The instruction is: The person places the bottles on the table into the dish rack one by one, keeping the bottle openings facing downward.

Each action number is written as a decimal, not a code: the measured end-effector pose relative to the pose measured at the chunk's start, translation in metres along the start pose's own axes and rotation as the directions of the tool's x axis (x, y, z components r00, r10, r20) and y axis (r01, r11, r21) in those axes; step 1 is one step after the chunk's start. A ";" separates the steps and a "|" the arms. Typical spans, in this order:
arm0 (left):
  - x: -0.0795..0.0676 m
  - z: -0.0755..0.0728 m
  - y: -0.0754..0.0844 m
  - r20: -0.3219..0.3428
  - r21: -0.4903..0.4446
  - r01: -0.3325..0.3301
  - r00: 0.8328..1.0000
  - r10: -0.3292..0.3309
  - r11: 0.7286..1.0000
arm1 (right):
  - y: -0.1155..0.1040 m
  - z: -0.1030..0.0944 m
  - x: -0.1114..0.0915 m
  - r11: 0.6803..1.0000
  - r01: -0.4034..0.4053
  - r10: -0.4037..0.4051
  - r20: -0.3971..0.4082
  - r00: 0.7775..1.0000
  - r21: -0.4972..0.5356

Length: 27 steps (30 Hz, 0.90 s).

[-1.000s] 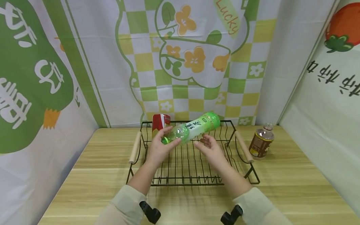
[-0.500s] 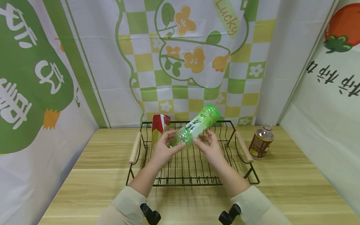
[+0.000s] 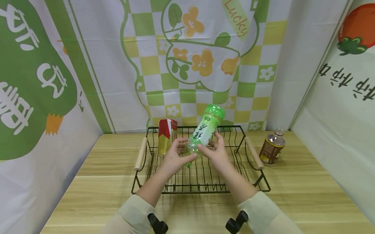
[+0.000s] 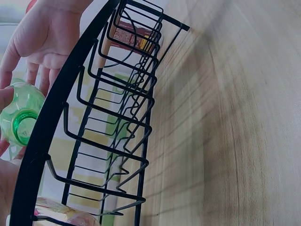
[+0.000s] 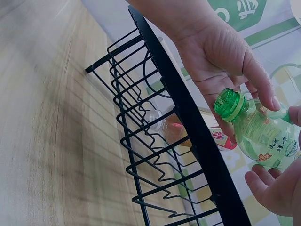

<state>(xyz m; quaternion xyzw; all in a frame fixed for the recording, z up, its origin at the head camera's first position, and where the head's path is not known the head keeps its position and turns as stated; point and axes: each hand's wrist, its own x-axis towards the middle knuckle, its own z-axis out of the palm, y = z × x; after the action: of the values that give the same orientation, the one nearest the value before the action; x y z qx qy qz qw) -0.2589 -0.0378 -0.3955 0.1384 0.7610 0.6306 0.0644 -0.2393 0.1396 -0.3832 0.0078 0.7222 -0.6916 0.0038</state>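
Both hands hold a green plastic bottle (image 3: 207, 128) above the wire rack. It tilts with its base up to the right and its neck down. The left hand (image 3: 172, 162) is at the neck end, with thumb and fingers about the bottle's shoulder. Higher up, the right hand (image 3: 220, 157) grips the body, its thumb in front and its fingers behind. In the right wrist view the green neck (image 5: 229, 104) shows no cap, and the left thumb touches the shoulder.
A black dish rack (image 3: 191, 192) with wooden handles stands on the wooden table (image 3: 83, 200). A bottle with a red and gold label (image 3: 166, 135) lies in its back left. Outside the rack, at right, stands a brown-labelled bottle (image 3: 273, 148). Printed curtains hang behind.
The green bottle has turned from nearly level to steeply tilted, its neck swinging down and its base rising. The right hand has closed onto its body.
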 end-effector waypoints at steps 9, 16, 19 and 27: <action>-0.001 -0.002 -0.001 0.024 0.004 0.010 1.000 -0.010 1.000 | 0.000 0.002 0.005 0.999 0.004 -0.005 0.017 1.000 0.033; -0.002 -0.022 -0.003 0.027 0.111 -0.018 1.000 0.016 0.994 | -0.001 0.002 0.011 1.000 0.004 -0.004 0.011 1.000 0.026; -0.002 -0.036 -0.005 -0.042 0.141 -0.021 0.999 0.027 0.990 | 0.000 0.000 0.017 1.000 0.012 -0.013 0.018 1.000 0.015; -0.005 -0.080 -0.014 -0.288 0.260 0.026 0.956 0.052 0.965 | 0.002 0.001 0.033 0.998 -0.014 0.013 -0.013 1.000 -0.069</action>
<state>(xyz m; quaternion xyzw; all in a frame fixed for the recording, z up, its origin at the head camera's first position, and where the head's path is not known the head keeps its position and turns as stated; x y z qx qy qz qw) -0.2782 -0.1167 -0.3933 0.0560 0.8374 0.5390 -0.0717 -0.2724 0.1391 -0.3860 0.0167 0.7456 -0.6662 0.0042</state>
